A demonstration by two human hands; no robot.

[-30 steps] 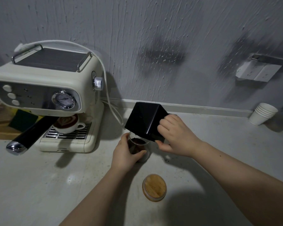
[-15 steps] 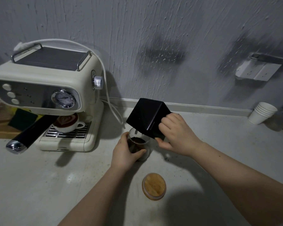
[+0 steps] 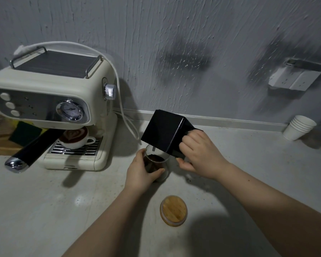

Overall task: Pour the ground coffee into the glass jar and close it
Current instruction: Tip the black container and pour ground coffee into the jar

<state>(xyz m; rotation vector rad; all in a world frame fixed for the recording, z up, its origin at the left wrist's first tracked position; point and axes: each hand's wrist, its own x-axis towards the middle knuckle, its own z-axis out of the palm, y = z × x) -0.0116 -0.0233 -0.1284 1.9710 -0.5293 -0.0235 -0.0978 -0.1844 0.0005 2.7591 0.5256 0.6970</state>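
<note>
A small glass jar (image 3: 157,162) stands on the grey counter, dark ground coffee inside it up to near the rim. My left hand (image 3: 141,172) wraps around the jar's left side. My right hand (image 3: 199,152) grips a black square container (image 3: 164,133), tipped steeply with its lower corner over the jar's mouth. The container's opening faces down and is hidden. The jar's round wooden lid (image 3: 174,210) lies flat on the counter in front of the jar, apart from both hands.
A cream espresso machine (image 3: 50,101) stands at the left with a latte cup (image 3: 76,139) on its drip tray and a black portafilter handle (image 3: 33,147) sticking out forward. A stack of paper cups (image 3: 298,129) sits at the far right by the wall. Coffee crumbs speckle the counter (image 3: 248,164).
The black container has lifted slightly off the jar's rim, so more of the jar's mouth and the coffee inside shows. Both hands keep their grips.
</note>
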